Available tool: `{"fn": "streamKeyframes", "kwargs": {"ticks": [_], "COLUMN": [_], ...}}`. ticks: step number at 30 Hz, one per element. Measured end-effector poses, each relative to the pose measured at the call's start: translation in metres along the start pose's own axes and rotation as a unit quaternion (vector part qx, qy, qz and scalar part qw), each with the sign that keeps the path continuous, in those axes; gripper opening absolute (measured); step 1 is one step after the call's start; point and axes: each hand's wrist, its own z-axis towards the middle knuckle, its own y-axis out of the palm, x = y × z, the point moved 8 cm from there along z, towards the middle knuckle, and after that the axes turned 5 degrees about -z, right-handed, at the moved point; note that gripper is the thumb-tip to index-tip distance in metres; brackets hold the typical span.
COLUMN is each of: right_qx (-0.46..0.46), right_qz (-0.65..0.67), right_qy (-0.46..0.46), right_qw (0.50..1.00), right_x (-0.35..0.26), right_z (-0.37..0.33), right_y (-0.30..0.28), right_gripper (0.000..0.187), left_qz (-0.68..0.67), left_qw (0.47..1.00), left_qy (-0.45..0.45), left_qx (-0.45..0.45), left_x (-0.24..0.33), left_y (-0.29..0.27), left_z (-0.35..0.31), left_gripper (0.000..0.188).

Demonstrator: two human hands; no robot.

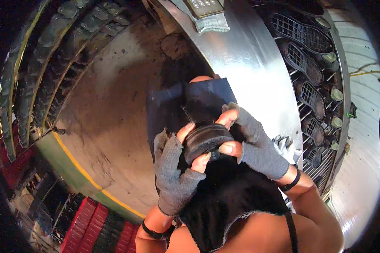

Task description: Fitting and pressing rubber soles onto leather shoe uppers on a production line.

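Observation:
A black shoe [207, 137], or a shoe part with a ribbed rounded end, is held end-on between my two hands over my lap. My left hand [173, 173], in a grey fingerless glove, grips its left side with thumb and fingertips. On the right side, the thumb and fingers of my right hand [257, 143], gloved the same way, are closed around the rim. My palms and the shoe's own bulk hide its far end. Below it hangs a black apron [236, 189] across my front.
Shiny metal worktop [257, 55] lies to my right, with a keypad device [203, 7] on a cloth at its far end. Beyond it, a rack holds several upturned shoes [312, 99] with gridded soles. Racks of dark pieces [50, 38] stand left; red and black stacks [86, 223] stand lower left.

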Motion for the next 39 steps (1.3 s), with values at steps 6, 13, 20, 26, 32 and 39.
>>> {"fn": "streamKeyframes", "kwargs": {"ticks": [6, 13, 20, 26, 32, 39], "right_qx": [-0.042, -0.081, -0.091, -0.05, -0.022, -0.117], "right_qz": [-0.062, -0.042, -0.153, -0.041, 0.135, 0.226], "right_qy": [-0.066, -0.037, -0.153, -0.041, 0.025, 0.058], "right_qw": [0.995, 0.995, 0.972, 0.997, 0.99, 0.965], "right_x": [0.013, 0.003, -0.046, -0.048, -0.046, -0.009], "right_z": [0.035, 0.063, 0.006, -0.079, -0.121, -0.124], "right_y": [-0.003, -0.005, 0.024, 0.0, -0.014, 0.071], "right_gripper": [0.042, 0.061, 0.07, 0.078, 0.064, 0.07], "left_qz": [-0.004, -0.094, -0.081, -0.127, 0.043, -0.182], "left_qw": [0.999, 0.993, 0.984, 0.962, 0.786, 0.971], "left_qy": [-0.043, -0.042, 0.109, 0.195, 0.547, 0.117], "left_qx": [-0.018, -0.054, -0.113, -0.14, -0.286, 0.104], "left_x": [-0.016, -0.036, -0.008, 0.079, 0.193, 0.072], "left_y": [-0.007, -0.014, -0.012, 0.002, 0.02, -0.001], "left_z": [0.027, 0.045, 0.007, -0.036, -0.096, -0.046], "left_gripper": [0.056, 0.073, 0.114, 0.113, 0.066, 0.09]}}
